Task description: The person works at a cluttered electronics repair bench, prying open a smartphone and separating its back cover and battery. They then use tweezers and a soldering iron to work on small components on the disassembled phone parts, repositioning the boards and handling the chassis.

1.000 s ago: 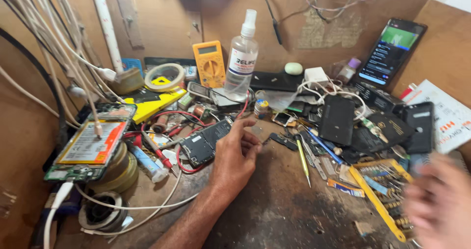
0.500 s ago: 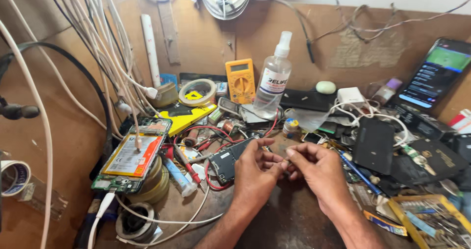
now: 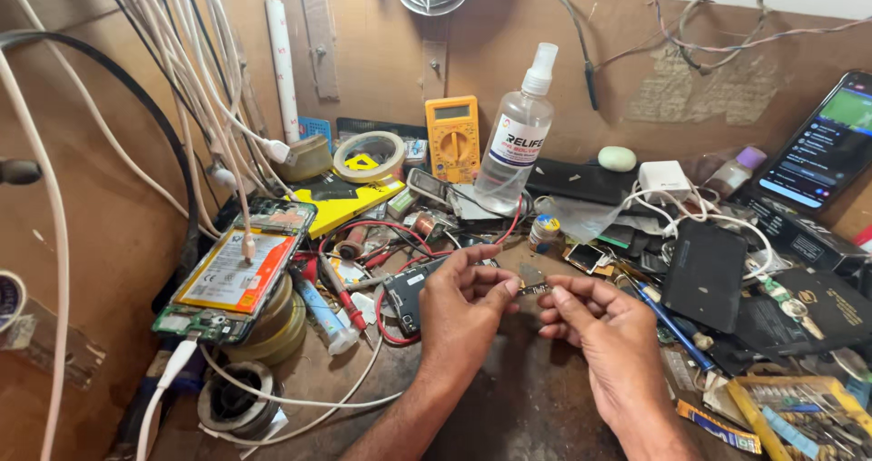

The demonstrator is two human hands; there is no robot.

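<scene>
Both hands meet near the middle of the messy brown table (image 3: 509, 416). The left hand (image 3: 463, 320) and the right hand (image 3: 595, 329) pinch a tiny metal part (image 3: 533, 287) between their fingertips. A small dark phone (image 3: 406, 296) lies just left of the left hand. A clear spray bottle (image 3: 518, 134) stands far behind.

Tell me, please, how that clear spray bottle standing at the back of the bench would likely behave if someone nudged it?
The spray bottle is tall and narrow and stands upright, so it would probably tip rather than slide. It looks like thin clear plastic, likely light. Once down, its round body could roll toward the yellow multimeter or the cables beside it.
</scene>
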